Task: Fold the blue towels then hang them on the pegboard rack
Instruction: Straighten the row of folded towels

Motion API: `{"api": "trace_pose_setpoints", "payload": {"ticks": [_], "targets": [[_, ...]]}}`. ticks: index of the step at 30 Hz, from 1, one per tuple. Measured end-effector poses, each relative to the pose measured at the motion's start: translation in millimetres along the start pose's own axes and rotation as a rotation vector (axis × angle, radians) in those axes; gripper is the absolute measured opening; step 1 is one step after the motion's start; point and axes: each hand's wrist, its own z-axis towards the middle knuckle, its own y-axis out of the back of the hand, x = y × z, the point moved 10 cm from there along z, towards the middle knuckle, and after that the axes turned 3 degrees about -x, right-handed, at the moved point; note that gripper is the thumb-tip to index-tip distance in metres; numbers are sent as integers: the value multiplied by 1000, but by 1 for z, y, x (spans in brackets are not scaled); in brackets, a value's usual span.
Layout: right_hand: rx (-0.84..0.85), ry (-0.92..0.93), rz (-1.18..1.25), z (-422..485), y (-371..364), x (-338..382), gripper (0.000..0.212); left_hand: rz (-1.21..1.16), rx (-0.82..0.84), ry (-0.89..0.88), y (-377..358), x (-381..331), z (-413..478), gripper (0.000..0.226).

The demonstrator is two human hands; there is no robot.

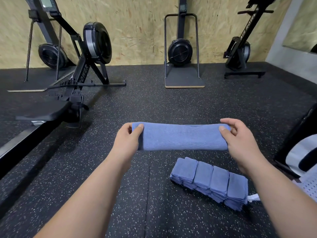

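Observation:
A blue towel (181,136), folded into a long flat band, is stretched level in the air in front of me. My left hand (127,141) pinches its left end and my right hand (240,140) pinches its right end, thumbs on the near face. Below, on the black speckled floor (137,194), lies a row of several folded blue towels (211,182) leaning on one another. No pegboard rack is in view.
A rowing machine (80,73) with its long rail runs along the left. An upright fan machine on a board (181,54) stands at the far wall, another (240,54) at the far right. A dark frame and white fabric (301,152) sit at the right edge.

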Motion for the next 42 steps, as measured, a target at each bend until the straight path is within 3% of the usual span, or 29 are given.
{"api": "trace_pose_setpoints", "payload": {"ticks": [4,10,13,19,24,29,37,39,42], "targets": [[-72,36,52,-4,2,7,20,262,-121,-237,5,-24,-9,18],[-192,29,223,-5,17,12,23,239,-268,-311,18,-39,-11,33],[-202,-18,249,-4,16,3,24,194,-242,-189,19,-22,-4,41],[-98,-414,119,2,8,-77,31,110,-86,172,6,37,3,47],[-85,-465,19,-2,8,-93,31,7,5,334,-20,58,-10,45],[-87,-336,-68,-6,-2,-56,27,0,42,322,-49,53,-23,25],[21,21,-199,-43,-53,15,39,20,58,153,-97,32,-62,18],[66,79,-215,-55,-69,21,42,-75,92,173,-111,29,-72,17],[113,104,-238,-65,-83,22,47,-441,180,355,-131,35,-83,23]]}}
